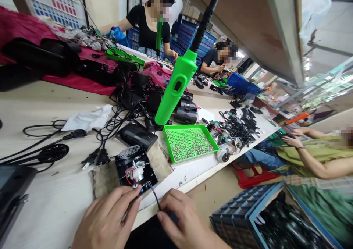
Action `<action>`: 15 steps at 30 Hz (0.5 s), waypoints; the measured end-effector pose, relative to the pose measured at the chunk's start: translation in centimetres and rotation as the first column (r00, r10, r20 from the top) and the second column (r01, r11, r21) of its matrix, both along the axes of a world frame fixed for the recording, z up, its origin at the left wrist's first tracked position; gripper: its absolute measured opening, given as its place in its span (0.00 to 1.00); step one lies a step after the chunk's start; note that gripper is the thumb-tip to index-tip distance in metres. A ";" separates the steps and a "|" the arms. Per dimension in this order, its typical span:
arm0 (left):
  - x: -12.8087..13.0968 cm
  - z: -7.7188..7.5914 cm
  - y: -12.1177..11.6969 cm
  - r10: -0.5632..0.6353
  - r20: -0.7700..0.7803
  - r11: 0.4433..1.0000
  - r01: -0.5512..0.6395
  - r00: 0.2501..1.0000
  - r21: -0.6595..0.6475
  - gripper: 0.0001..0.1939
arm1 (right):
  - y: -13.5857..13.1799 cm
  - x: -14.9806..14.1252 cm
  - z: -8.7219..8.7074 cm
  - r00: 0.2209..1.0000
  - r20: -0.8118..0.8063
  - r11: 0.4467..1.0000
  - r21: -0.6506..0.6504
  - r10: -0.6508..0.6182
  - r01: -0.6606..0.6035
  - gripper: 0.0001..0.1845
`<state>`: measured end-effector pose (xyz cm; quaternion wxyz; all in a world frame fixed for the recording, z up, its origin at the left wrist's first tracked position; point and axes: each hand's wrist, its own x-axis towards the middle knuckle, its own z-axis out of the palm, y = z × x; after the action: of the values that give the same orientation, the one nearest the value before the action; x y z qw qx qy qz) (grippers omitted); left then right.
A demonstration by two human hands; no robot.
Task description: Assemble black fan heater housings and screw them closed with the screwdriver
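Observation:
A black plastic housing (149,165) lies open on a flat board near the table's front edge. Inside it sit a small whitish motor (138,173) and red wires. My left hand (110,216) is at the housing's near edge, thumb and fingers pinched together. A bit of blue shows at its fingertips, but what they hold is too small to tell. Between finger and thumb, my right hand (180,214) grips a thin black cable (155,194), whose blue and dark wires run into the housing.
A green electric screwdriver (176,89) hangs above a green tray (190,142) of small screws. Corded plugs (95,157), black housings (138,135) and wired parts (237,127) crowd the table. A crate (234,212) stands right. People sit across (149,24) and at right (311,153).

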<state>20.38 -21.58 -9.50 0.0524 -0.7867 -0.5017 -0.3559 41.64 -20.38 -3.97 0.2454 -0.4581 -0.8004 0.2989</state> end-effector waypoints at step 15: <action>1.7 2.7 2.2 -0.020 0.050 0.993 0.014 0.999 0.117 0.11 | 6.9 -3.8 2.8 0.843 0.536 0.967 0.234 -0.043 -0.099 0.08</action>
<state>22.08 -19.34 -6.85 0.0824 -0.7770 -0.4745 -0.4052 37.89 -13.50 -1.21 0.0637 -0.4764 -0.8750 0.0578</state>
